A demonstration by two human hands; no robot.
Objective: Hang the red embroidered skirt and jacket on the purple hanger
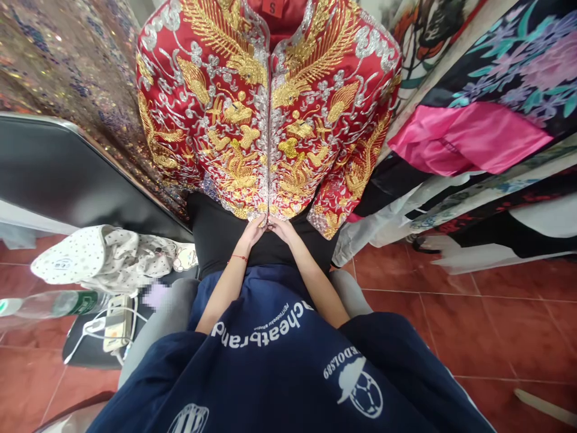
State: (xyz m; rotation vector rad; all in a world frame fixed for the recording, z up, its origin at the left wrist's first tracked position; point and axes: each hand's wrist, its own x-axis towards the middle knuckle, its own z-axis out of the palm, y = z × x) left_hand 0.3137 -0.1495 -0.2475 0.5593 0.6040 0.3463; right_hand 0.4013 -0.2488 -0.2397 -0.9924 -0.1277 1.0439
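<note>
A red jacket (216,120) with gold and silver embroidery hangs upright in front of me, its front edges meeting along a silver-trimmed centre line. At the bottom of that line, my left hand (255,228) pinches the lower hem corner of one front edge. Right beside it, my right hand (281,228) grips the matching corner of the other edge. Both sets of fingers are closed and nearly touching. Whatever small fastening may lie between the fingertips is too small to make out. Black cloth (220,234) shows below the jacket, behind my hands.
At left, a black chair seat (90,355) bears a spotted white cloth hat (72,255), a plastic bottle (54,304) and a power strip (118,325) with cables. A dark framed panel (81,168) stands behind. Hanging garments (473,138) crowd the right, above red floor tiles (487,331).
</note>
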